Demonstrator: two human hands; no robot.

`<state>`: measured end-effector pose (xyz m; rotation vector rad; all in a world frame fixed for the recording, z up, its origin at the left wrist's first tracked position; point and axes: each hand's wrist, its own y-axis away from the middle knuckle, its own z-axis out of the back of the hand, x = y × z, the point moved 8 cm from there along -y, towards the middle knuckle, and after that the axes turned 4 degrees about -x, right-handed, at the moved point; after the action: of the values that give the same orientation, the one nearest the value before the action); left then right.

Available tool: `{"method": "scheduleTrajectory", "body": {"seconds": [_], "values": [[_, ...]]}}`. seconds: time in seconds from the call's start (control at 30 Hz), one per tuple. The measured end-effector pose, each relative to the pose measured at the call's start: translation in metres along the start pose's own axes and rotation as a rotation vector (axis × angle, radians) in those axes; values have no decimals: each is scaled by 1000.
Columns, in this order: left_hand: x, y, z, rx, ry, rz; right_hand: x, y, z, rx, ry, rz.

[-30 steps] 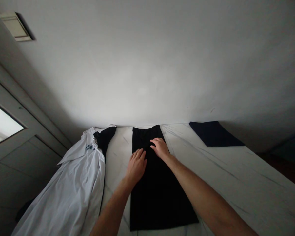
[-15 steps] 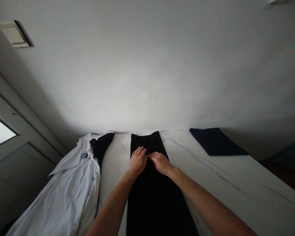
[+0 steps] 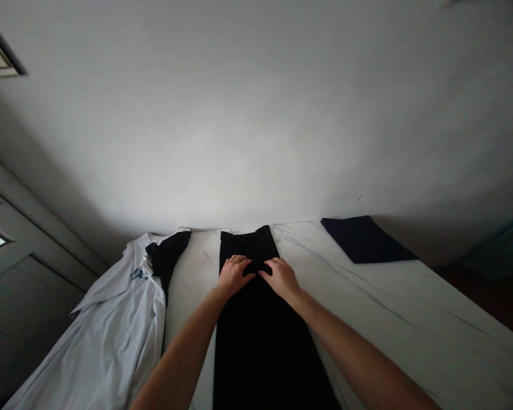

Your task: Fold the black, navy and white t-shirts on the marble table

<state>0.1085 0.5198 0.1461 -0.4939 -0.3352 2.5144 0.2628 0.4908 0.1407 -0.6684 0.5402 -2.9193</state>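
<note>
A pair of black trousers point(image 3: 269, 347) lies lengthwise on the table, with the waistband at the far end by the wall. My left hand point(image 3: 233, 275) rests on the cloth below the waistband, fingers curved and thumb held apart from them. Facing it, my right hand point(image 3: 281, 278) lies on the right part of the same cloth, also with thumb and fingers apart. A small gap of black fabric shows between the two thumbs. The lower end of the trousers runs out of view at the bottom.
To the left lies a white shirt point(image 3: 111, 319) with dark print, a black piece point(image 3: 171, 253) at its right side. A folded navy cloth point(image 3: 365, 240) sits at the table's far right. Behind the white marbled table point(image 3: 367, 330) stands a wall; a door point(image 3: 21, 296) is at left.
Both hands have moved slightly apart on the trousers, and the thumbs now stand away from the fingers. The whole view has shifted a little, with everything sitting further left.
</note>
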Motion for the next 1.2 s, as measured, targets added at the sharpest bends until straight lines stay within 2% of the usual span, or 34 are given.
{"method": "scheduleTrajectory", "body": {"seconds": [0.2,0.33,0.5,0.63,0.73,0.83,0.9,0.97,1.03,1.1,1.2], "values": [[-14,-13,1,-24,2,-28,11,-13,-9,53,41,-33],[-21,-19,6,-38,-13,-112,8,-12,-11,94,48,-24],[-27,-12,-4,94,-172,-274,13,-5,-8,112,47,111],[-31,-6,-4,144,-174,-326,18,2,-9,142,42,228],[-29,-17,2,113,-121,-227,21,8,-10,129,27,312],[-17,-33,4,33,-100,-37,20,15,-21,220,7,344],[-5,-37,-7,74,-126,70,18,19,-28,284,8,348],[8,-34,-25,179,-150,149,19,22,-31,319,12,365],[17,-30,-37,247,-164,186,20,23,-32,338,6,383],[19,-29,-39,258,-170,179,20,21,-29,349,-27,383],[17,-21,-24,201,-155,189,5,20,-15,292,-107,291]]}}
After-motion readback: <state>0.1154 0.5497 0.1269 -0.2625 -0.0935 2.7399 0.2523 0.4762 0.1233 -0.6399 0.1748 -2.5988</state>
